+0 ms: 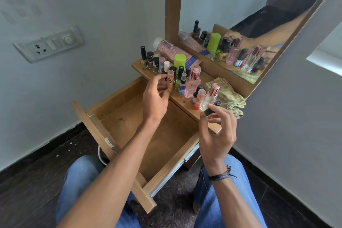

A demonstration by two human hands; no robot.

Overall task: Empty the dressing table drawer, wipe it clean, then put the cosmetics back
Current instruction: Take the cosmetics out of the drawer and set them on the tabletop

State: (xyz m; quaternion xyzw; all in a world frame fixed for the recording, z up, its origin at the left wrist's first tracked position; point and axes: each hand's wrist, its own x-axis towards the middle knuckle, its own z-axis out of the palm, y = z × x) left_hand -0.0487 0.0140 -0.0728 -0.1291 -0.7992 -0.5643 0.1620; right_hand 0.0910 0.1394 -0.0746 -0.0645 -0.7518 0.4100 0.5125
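Drawer (114, 98) stands pulled out under my forearms. My left hand (155, 98) pinches a pinkish tube (170, 80) at the tabletop (185, 104) edge; my right hand (218, 135) pinches a black-capped bottle (208, 112) near the cloth (229, 94).

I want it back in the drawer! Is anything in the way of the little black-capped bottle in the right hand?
Nothing visible. The right hand pinches the black-capped bottle beside the open drawer, with only air between.

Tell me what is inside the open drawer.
Only the drawer's bare wooden floor shows, with no cosmetics on it; the left forearm hides a strip of it.
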